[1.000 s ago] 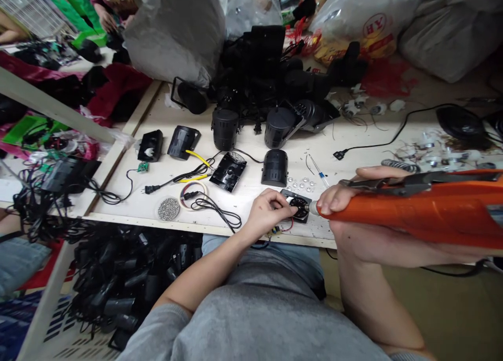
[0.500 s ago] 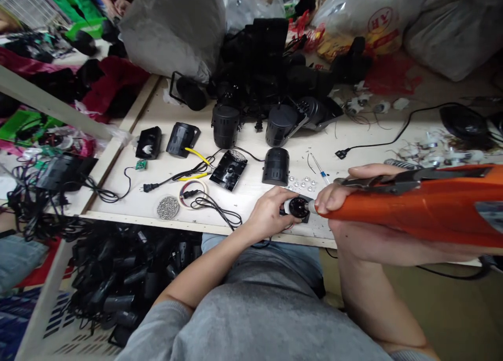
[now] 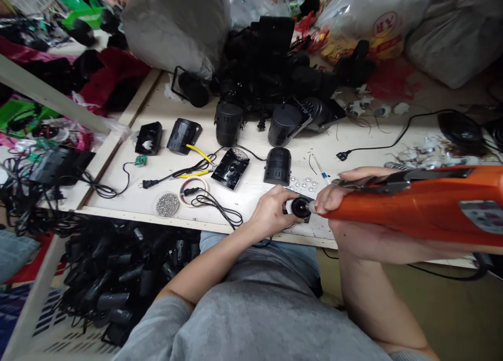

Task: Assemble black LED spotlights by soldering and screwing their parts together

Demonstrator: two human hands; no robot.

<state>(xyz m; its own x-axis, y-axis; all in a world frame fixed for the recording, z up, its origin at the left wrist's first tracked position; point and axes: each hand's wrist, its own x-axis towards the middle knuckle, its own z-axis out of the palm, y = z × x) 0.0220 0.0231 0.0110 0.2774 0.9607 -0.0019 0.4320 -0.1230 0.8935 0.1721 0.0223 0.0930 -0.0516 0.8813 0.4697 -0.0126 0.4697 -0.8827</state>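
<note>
My left hand (image 3: 274,210) grips a small round part (image 3: 300,207), black with a white ring, near the bench's front edge. A dark flat piece (image 3: 309,197) shows beneath it. My right hand (image 3: 333,197) is wrapped round an orange electric screwdriver (image 3: 408,201), held almost level. Its tip meets the middle of the round part. Just behind lie several small clear lenses (image 3: 303,183) and a blue-and-clear slim tool (image 3: 323,172). A black lamp housing (image 3: 277,166) stands beyond my left hand.
On the bench (image 3: 220,217) lie a dish of screws (image 3: 168,204), a tape roll (image 3: 184,189), yellow-handled pliers (image 3: 199,153) and an open black housing half (image 3: 230,168). Black housings and plastic bags (image 3: 173,28) crowd the back. Below left is a crate (image 3: 51,298) of black parts.
The black centre of the round part looks smooth now where it showed ribs before. Both hands keep nearly the same place, and the view has shifted slightly.
</note>
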